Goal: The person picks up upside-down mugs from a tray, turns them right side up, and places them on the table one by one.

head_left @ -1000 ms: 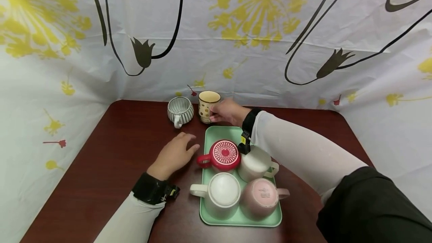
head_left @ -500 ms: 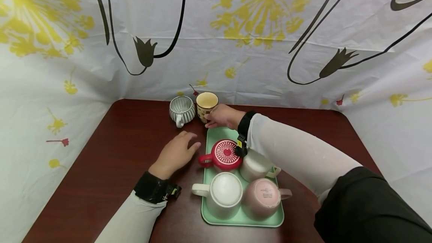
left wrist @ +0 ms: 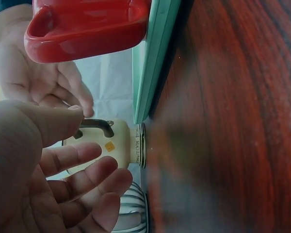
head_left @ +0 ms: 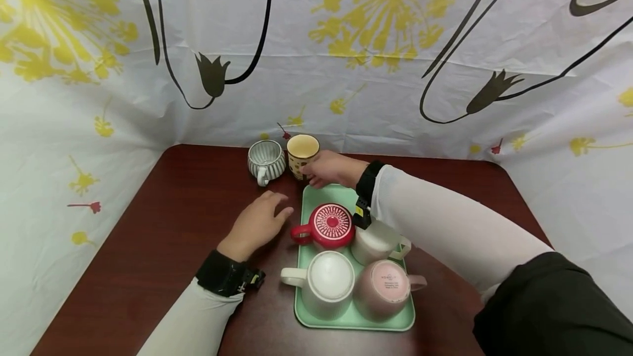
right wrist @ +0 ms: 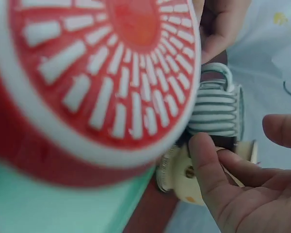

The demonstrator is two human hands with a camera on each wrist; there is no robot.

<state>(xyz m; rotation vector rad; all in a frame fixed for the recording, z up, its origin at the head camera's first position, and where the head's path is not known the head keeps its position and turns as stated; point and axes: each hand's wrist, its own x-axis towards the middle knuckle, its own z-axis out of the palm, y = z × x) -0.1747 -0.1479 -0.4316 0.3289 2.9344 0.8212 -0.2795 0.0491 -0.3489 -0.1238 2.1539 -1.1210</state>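
Note:
In the head view, my right hand (head_left: 333, 169) is at the cream spotted mug (head_left: 301, 148), which stands upright behind the tray. The thumb and fingers pinch its dark handle (right wrist: 225, 141), as the right wrist view shows. My left hand (head_left: 254, 225) hovers left of the tray with loosely bent fingers and holds nothing. The left wrist view has the mug beyond my left fingers, its dark handle (left wrist: 104, 127) showing. Beside the mug, to its left, stands a grey-and-white ribbed cup (head_left: 267, 160). A red mug (head_left: 332, 224) lies bottom-up nearest my left hand.
The red mug sits on a green tray (head_left: 321, 194) with a white mug (head_left: 330, 282), a cream mug (head_left: 374, 243) and a pink mug (head_left: 383, 293), all bottom-up. Behind the dark wooden table (head_left: 163, 246) hangs a patterned white cloth (head_left: 346, 98).
The spotted mug has shifted slightly left and its handle has turned toward the front. My right hand moved with it, then a little back to the right. My left hand stays in place.

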